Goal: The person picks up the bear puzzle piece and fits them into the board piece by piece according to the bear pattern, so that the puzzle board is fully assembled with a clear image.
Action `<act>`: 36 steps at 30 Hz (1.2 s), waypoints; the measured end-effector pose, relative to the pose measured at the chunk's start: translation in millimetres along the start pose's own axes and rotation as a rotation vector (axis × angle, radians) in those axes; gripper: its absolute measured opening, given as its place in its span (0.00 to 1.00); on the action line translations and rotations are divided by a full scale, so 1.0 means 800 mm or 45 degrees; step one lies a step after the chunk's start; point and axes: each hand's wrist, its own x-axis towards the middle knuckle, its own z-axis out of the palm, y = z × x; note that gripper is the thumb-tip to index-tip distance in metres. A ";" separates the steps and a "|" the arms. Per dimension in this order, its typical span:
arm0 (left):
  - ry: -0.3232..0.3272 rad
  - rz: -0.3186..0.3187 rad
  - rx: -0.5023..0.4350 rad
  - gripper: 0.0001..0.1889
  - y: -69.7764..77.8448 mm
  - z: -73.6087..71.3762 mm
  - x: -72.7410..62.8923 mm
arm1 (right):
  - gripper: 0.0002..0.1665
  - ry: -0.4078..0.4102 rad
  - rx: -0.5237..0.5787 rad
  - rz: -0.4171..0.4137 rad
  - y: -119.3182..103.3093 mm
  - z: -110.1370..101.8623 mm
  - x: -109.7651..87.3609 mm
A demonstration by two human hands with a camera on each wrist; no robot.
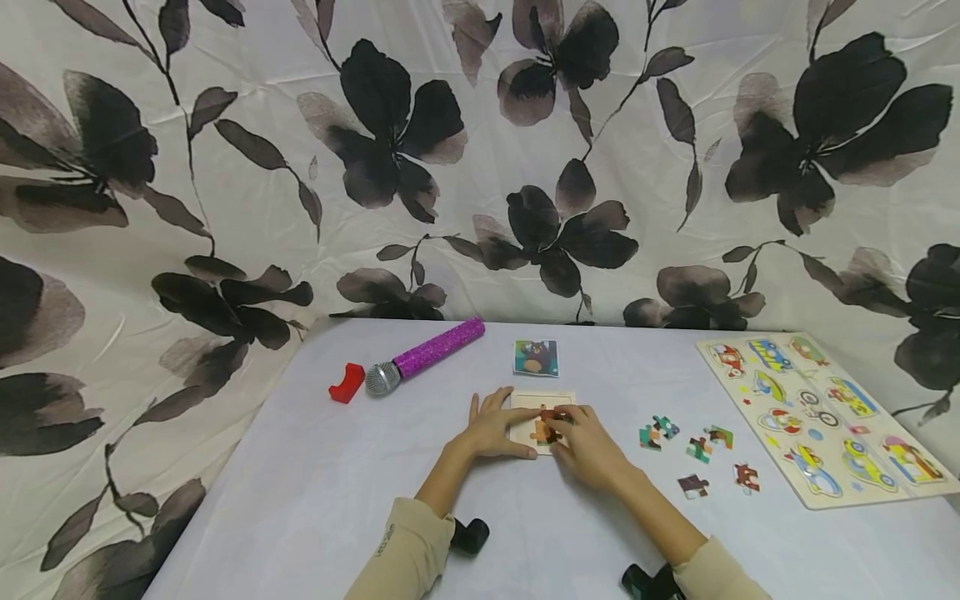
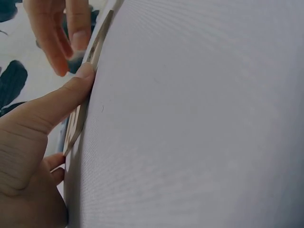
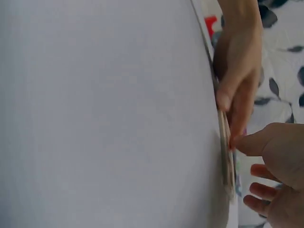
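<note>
A small wooden puzzle tray (image 1: 564, 395) lies flat on the table, with brown and orange puzzle pieces (image 1: 542, 432) inside. My left hand (image 1: 491, 432) spreads over its left side; the thumb (image 2: 71, 95) rests along the near edge and the index finger reaches over the pieces. From the right, my right hand (image 1: 591, 450) reaches over the tray with extended fingertips at a dark brown puzzle piece (image 1: 553, 416). Its fingers partly hide the tray. Beyond the tray lies a square bear picture (image 1: 536, 358). Several loose puzzle pieces (image 1: 698, 450) are scattered right of the right hand.
A purple glitter microphone (image 1: 438, 350) and a red curved block (image 1: 347, 383) lie at the back left. At the right is a large vehicle puzzle board (image 1: 825, 417). A floral cloth (image 1: 450, 250) hangs behind the white-covered table (image 1: 315, 492).
</note>
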 end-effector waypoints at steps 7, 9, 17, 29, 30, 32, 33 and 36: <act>0.017 0.006 -0.038 0.35 -0.001 0.003 0.001 | 0.17 -0.038 0.012 0.005 0.026 -0.006 0.005; 0.024 0.007 -0.045 0.35 -0.002 0.004 0.000 | 0.15 -0.043 0.029 -0.002 0.028 -0.006 0.005; 0.024 0.016 -0.058 0.35 0.002 0.002 -0.001 | 0.11 -0.021 0.032 0.018 0.029 -0.005 0.006; 0.054 -0.004 -0.035 0.40 -0.003 0.002 0.000 | 0.32 -0.055 -0.111 0.197 0.010 0.006 0.026; 0.061 -0.007 -0.033 0.42 -0.003 0.002 0.000 | 0.32 -0.055 -0.111 0.205 0.009 0.006 0.026; 0.065 -0.017 -0.025 0.46 -0.004 0.002 0.000 | 0.32 -0.056 -0.111 0.216 0.010 0.006 0.025; 0.063 -0.021 -0.022 0.47 -0.004 0.001 0.000 | 0.32 -0.053 -0.111 0.220 0.011 0.006 0.025; 0.044 -0.025 -0.010 0.48 -0.005 0.000 -0.001 | 0.34 -0.040 -0.095 0.213 0.015 0.007 0.022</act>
